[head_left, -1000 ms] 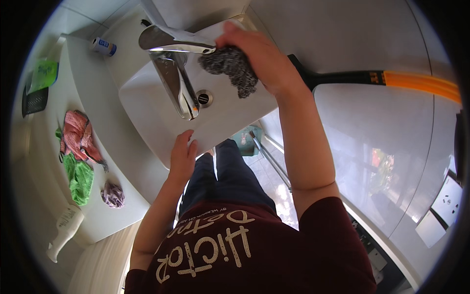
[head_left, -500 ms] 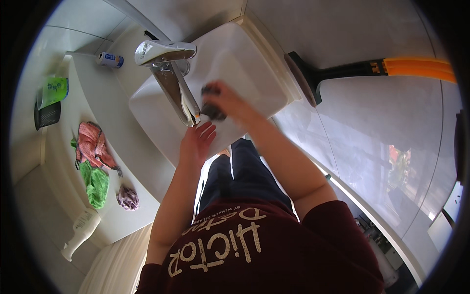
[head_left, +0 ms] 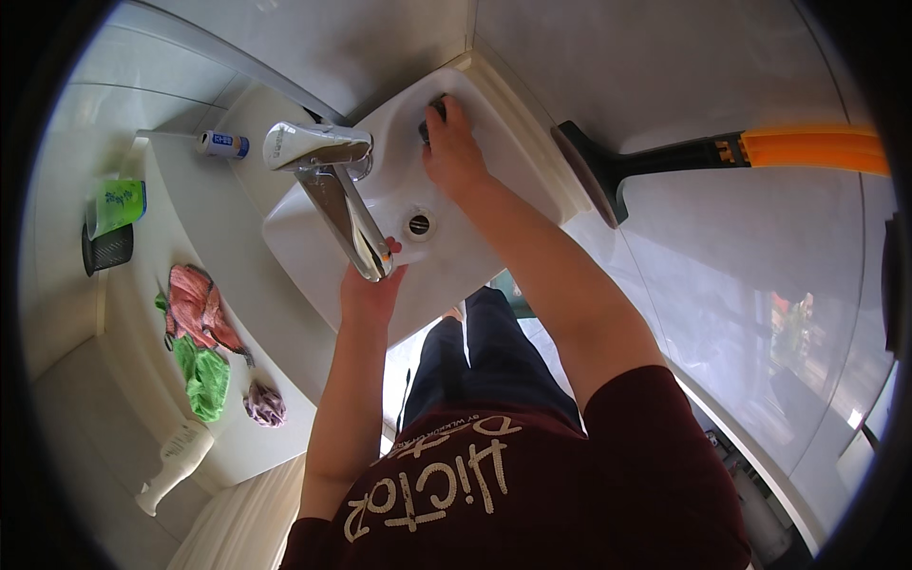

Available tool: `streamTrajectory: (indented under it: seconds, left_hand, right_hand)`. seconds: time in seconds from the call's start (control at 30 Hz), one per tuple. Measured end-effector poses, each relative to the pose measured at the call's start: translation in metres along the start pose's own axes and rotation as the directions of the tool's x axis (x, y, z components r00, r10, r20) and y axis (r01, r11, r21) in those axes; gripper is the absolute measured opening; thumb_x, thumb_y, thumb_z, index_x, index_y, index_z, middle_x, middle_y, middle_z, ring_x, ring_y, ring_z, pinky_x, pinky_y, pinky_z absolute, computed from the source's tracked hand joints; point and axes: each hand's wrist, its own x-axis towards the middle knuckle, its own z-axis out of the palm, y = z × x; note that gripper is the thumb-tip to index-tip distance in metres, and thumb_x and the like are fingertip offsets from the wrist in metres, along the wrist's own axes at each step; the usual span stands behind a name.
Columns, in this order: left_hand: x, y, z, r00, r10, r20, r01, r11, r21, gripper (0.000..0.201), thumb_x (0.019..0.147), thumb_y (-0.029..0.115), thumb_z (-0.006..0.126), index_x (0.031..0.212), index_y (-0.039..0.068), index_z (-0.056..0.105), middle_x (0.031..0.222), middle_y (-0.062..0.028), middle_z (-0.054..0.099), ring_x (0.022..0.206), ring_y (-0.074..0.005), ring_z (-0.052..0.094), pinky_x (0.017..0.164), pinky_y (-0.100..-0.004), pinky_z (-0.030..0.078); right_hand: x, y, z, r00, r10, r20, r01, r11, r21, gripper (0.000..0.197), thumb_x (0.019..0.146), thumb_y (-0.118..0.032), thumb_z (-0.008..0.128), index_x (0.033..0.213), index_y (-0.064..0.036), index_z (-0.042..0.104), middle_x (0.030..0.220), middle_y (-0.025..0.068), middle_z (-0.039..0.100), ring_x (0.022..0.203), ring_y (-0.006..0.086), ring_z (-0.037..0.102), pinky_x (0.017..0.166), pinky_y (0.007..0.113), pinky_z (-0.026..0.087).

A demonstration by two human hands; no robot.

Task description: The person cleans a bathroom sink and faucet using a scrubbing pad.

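Observation:
My right hand (head_left: 456,147) is closed on a dark grey sponge (head_left: 433,120) and presses it against the sloping inner wall at the far side of the white washbasin (head_left: 323,275). Fingers cover much of the sponge, so its full shape is hidden. My left hand (head_left: 373,293) is under the spout tip of the chrome faucet (head_left: 347,218), at the basin's near left. The spout hides most of its fingers; a few tips stick out past it, stretched and apart from the sponge. Between the hands lies the round drain (head_left: 419,224).
On the left ledge (head_left: 294,380) lie a pink cloth (head_left: 198,306), a green cloth (head_left: 203,380) and a crumpled purple cloth (head_left: 265,406). A blue-white can (head_left: 223,144), green pouch (head_left: 119,204), black basket (head_left: 107,249) and white bottle (head_left: 176,465) are farther left. An orange-handled squeegee (head_left: 684,157) hangs right.
My right hand has carried the sponge from beside the spout to the basin's far wall, uncovering the drain. My left hand has slipped farther behind the spout. The view has shifted slightly.

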Motion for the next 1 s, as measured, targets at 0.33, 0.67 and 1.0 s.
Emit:
streamTrajectory:
  seconds: [0.33, 0.67, 1.0]
  left_hand:
    - [-0.023, -0.018, -0.032, 0.994, 0.025, -0.106, 0.005, 0.96, 0.279, 0.033, 0.098, 0.029, 0.044, 0.123, 0.007, 0.048, 0.121, -0.0151, 0.057, 0.113, -0.0279, 0.054, 0.091, -0.0421, 0.046]
    - [-0.017, -0.016, -0.034, 0.996, 0.087, 0.013, -0.085, 0.926, 0.367, 0.042, 0.096, 0.034, 0.049, 0.129, 0.009, 0.045, 0.119, -0.0062, 0.055, 0.106, -0.0259, 0.057, 0.084, -0.0396, 0.049]
    - [-0.022, -0.018, -0.023, 0.996, 0.085, -0.036, -0.069, 0.946, 0.317, 0.038, 0.096, 0.018, 0.046, 0.132, 0.007, 0.046, 0.105, -0.0132, 0.061, 0.098, -0.0219, 0.061, 0.08, -0.0342, 0.05]
  right_hand:
    - [-0.032, -0.01, -0.008, 0.879, -0.054, 0.473, -0.003, 0.993, 0.118, 0.037, 0.074, -0.001, 0.064, 0.108, -0.0036, 0.052, 0.113, 0.017, 0.051, 0.102, 0.0369, 0.057, 0.086, 0.044, 0.049]
    - [-0.02, -0.014, -0.013, 0.975, 0.008, 0.224, -0.003, 1.0, -0.023, 0.023, 0.08, -0.004, 0.061, 0.102, -0.0059, 0.058, 0.108, 0.0136, 0.054, 0.099, 0.0335, 0.058, 0.083, 0.042, 0.051]
    - [0.011, -0.003, -0.005, 0.959, 0.081, 0.27, -0.1, 0.993, 0.057, 0.026, 0.078, -0.007, 0.064, 0.103, -0.0076, 0.058, 0.104, 0.0114, 0.057, 0.097, 0.0306, 0.058, 0.083, 0.043, 0.05]
